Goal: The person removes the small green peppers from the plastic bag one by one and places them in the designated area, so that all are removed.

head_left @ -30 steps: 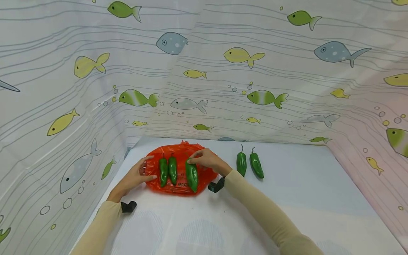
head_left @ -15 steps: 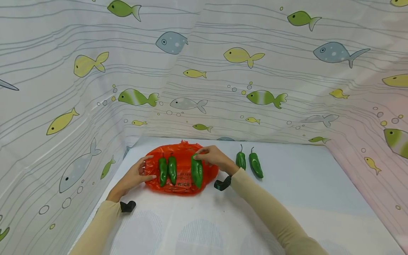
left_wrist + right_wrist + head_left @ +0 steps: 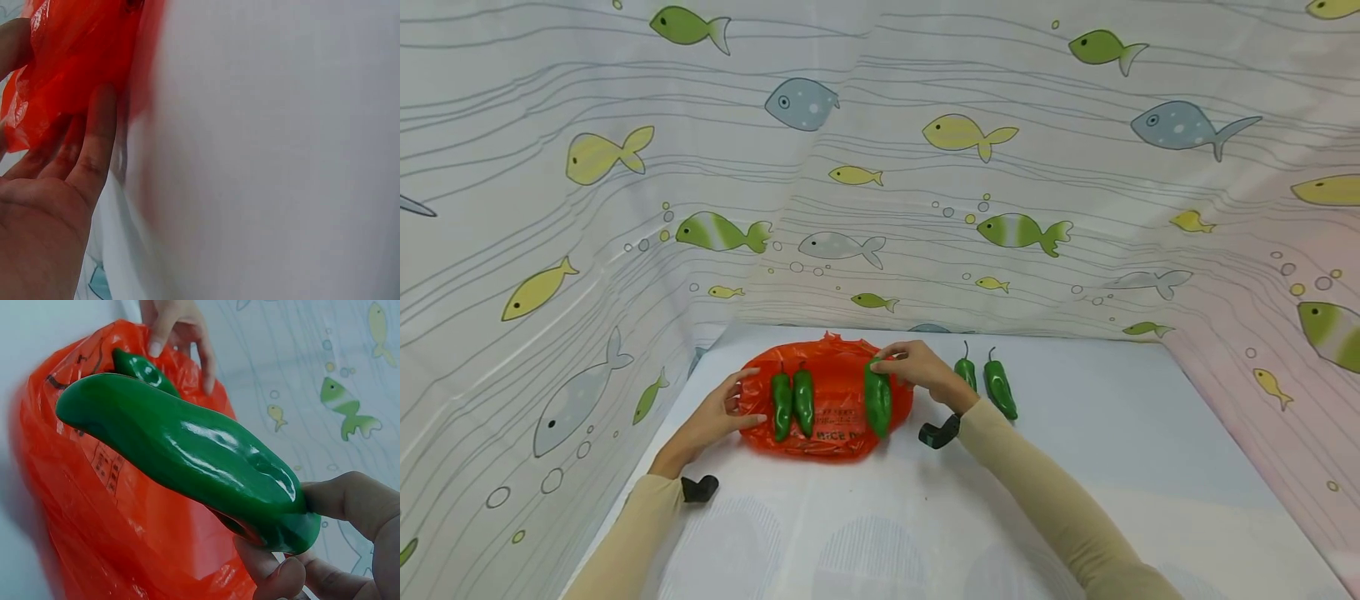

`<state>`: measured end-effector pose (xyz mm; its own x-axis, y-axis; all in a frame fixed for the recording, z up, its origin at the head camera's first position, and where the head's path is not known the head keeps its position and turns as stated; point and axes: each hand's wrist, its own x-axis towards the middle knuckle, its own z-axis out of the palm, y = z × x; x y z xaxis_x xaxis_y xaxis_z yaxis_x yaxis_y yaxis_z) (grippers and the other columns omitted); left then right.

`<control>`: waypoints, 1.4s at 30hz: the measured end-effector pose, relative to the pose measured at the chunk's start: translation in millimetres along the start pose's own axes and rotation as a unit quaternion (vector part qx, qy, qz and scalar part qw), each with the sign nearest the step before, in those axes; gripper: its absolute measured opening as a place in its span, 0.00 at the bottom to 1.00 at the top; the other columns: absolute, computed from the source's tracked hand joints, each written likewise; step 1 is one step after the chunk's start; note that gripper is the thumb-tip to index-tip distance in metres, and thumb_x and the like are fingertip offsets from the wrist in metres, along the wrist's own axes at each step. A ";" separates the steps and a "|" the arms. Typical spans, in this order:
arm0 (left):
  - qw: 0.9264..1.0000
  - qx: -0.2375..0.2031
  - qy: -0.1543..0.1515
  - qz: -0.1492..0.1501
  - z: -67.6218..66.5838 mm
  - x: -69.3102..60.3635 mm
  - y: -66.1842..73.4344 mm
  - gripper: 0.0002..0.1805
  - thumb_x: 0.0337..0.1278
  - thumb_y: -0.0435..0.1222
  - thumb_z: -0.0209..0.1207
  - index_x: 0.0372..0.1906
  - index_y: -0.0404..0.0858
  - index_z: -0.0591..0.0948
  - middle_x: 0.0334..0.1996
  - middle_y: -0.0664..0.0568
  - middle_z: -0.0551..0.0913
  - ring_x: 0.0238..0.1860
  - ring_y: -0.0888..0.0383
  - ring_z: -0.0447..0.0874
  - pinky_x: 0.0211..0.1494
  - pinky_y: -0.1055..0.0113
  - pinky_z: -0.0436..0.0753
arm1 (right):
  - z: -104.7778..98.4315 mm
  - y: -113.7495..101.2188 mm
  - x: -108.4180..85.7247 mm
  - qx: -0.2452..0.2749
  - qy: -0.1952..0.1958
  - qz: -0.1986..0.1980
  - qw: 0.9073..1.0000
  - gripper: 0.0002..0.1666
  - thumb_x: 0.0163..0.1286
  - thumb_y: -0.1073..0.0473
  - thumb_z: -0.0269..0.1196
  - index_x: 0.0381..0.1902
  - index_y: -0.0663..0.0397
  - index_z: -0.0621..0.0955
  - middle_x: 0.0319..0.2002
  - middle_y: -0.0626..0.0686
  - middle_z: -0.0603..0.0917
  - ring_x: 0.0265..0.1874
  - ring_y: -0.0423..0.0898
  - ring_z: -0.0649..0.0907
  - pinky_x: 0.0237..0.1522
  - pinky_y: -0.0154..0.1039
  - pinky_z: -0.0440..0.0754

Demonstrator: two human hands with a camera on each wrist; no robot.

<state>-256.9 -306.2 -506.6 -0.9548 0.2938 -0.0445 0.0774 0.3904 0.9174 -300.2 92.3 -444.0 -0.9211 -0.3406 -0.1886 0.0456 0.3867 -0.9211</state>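
Note:
My right hand point(image 3: 917, 369) pinches a green pepper point(image 3: 877, 398) near its stem end, over the right part of a red plastic bag point(image 3: 838, 450). In the right wrist view this pepper point(image 3: 187, 450) points away from the fingers point(image 3: 350, 500), with the bag point(image 3: 162, 531) behind it. Two green peppers point(image 3: 782, 406) lie side by side in the bag's left part. My left hand point(image 3: 722, 410) rests against the bag's left side, fingers spread and fairly straight. In the left wrist view, the fingers point(image 3: 97, 144) touch the red plastic point(image 3: 81, 62) from outside.
Two more green peppers point(image 3: 1000, 387) lie on the white table point(image 3: 1112, 433) to the right of the bag; my right forearm partly covers one. Fish-patterned sheets point(image 3: 850, 275) stand as walls at the back and both sides.
My right hand has moved right with the pepper, away from the two peppers in the bag. The left hand has stayed at the bag's left side.

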 end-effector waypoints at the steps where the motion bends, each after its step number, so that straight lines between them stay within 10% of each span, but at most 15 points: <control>1: 1.000 0.001 0.000 -0.001 0.1 -0.3 0.1 0.48 0.60 0.35 0.72 0.80 0.45 0.58 0.75 0.36 0.62 0.69 0.31 0.69 0.62 0.50 0.81 | -1.9 0.0 -1.0 -0.002 0.001 0.000 1.000 0.20 0.67 0.45 0.72 0.52 0.48 0.86 0.47 0.52 0.85 0.38 0.48 0.80 0.33 0.39 0.78; 15: 1.000 0.013 0.004 -0.006 0.5 -0.7 1.6 0.47 0.60 0.36 0.72 0.80 0.45 0.58 0.75 0.36 0.61 0.69 0.31 0.69 0.63 0.46 0.80 | -26.0 9.9 -13.6 -0.007 0.016 0.000 1.000 0.23 0.66 0.44 0.72 0.54 0.46 0.85 0.39 0.52 0.85 0.38 0.65 0.79 0.31 0.40 0.75; 34: 1.000 -0.007 -0.002 0.012 -0.3 2.2 -1.4 0.47 0.60 0.34 0.72 0.79 0.44 0.59 0.69 0.34 0.69 0.64 0.35 0.75 0.56 0.63 0.84 | -61.2 24.7 -29.5 -0.004 0.048 0.002 0.999 0.23 0.69 0.47 0.70 0.57 0.50 0.83 0.36 0.53 0.83 0.29 0.51 0.76 0.33 0.44 0.76; 42: 1.000 0.000 0.000 0.004 -0.6 0.9 -2.1 0.47 0.60 0.36 0.72 0.79 0.45 0.58 0.73 0.35 0.64 0.67 0.33 0.71 0.61 0.54 0.82 | -74.0 31.9 -35.3 0.005 0.058 0.018 0.998 0.27 0.68 0.45 0.71 0.60 0.52 0.82 0.29 0.54 0.79 0.26 0.48 0.74 0.35 0.41 0.76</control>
<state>-258.1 -307.3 -508.3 -0.9540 0.2976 -0.0368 0.0856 0.3877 0.9178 -294.9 180.0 -441.5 -0.9572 -0.2248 -0.1823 0.0834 0.3889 -0.9175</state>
